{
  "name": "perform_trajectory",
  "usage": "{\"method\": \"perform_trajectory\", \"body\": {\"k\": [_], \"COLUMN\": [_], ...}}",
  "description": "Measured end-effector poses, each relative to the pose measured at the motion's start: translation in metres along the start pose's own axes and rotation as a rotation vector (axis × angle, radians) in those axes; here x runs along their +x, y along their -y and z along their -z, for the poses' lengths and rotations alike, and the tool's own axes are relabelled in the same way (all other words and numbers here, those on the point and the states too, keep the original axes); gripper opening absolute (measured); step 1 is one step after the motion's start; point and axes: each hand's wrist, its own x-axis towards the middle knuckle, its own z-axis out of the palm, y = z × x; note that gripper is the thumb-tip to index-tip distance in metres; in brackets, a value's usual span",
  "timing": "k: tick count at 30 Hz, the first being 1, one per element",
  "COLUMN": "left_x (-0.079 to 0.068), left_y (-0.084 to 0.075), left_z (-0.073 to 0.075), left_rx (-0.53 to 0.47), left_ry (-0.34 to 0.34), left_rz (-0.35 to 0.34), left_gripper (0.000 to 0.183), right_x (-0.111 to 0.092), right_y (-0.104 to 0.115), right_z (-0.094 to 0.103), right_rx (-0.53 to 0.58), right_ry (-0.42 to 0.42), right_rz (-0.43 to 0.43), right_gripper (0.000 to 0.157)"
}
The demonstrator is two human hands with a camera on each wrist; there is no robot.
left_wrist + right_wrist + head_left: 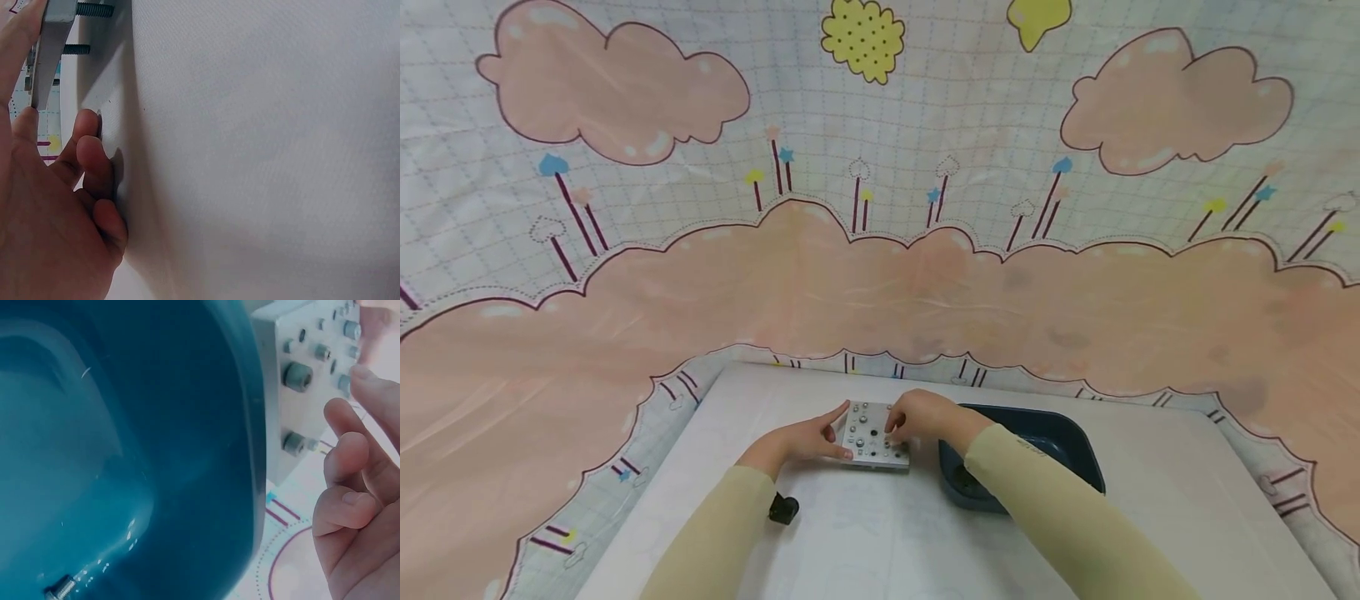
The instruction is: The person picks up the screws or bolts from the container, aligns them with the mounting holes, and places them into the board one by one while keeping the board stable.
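Observation:
A silver metal plate (868,457) with several socket-head bolts (299,376) in its top lies on the white table. Threaded bolt shanks (95,9) stick out beneath it in the left wrist view. My left hand (805,437) holds the plate at its left side, thumb at the near corner and index finger at the far one; the other fingers (94,159) are bent below. Over the plate's right half, my right hand (917,417) pinches a small bolt (345,383) at the top face, partly hidden by the fingertips. Its remaining fingers are curled.
A dark blue tray (1078,442) stands right of the plate, under my right forearm, with a loose bolt (62,587) inside. A small black object (784,508) sits beside my left forearm. Patterned cloth (880,283) hangs behind the white table (865,550).

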Motion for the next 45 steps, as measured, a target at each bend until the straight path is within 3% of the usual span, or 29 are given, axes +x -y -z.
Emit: {"method": "perform_trajectory", "body": {"k": [10, 14, 20, 29, 36, 45], "left_x": [-0.001, 0.001, 0.002, 0.002, -0.001, 0.0], "left_y": [0.001, 0.0, 0.0, -0.001, -0.001, -0.001], "left_z": [-0.002, -0.001, 0.001, -0.001, -0.001, -0.002], "left_rx": [-0.022, -0.024, -0.016, -0.015, -0.012, -0.015], "left_ry": [-0.01, -0.01, -0.021, -0.018, -0.021, -0.026], "left_rz": [-0.017, -0.013, -0.004, -0.002, 0.002, 0.01], "left_gripper": [0.106, 0.106, 0.106, 0.106, 0.106, 0.106], "right_x": [-0.025, -0.038, -0.059, -0.091, -0.093, -0.083], "right_y": [-0.022, -0.043, -0.082, -0.126, -0.139, -0.147], "right_z": [0.013, 0.018, 0.022, 0.023, 0.018, 0.008], "right_rx": [0.026, 0.015, 0.006, -0.016, -0.104, -0.184], "right_ry": [-0.066, -0.089, -0.128, -0.156, -0.142, -0.127], "right_rz": [0.028, 0.016, 0.08, 0.06, 0.077, 0.029], "right_gripper": [0.015, 0.017, 0.017, 0.016, 0.013, 0.012]}}
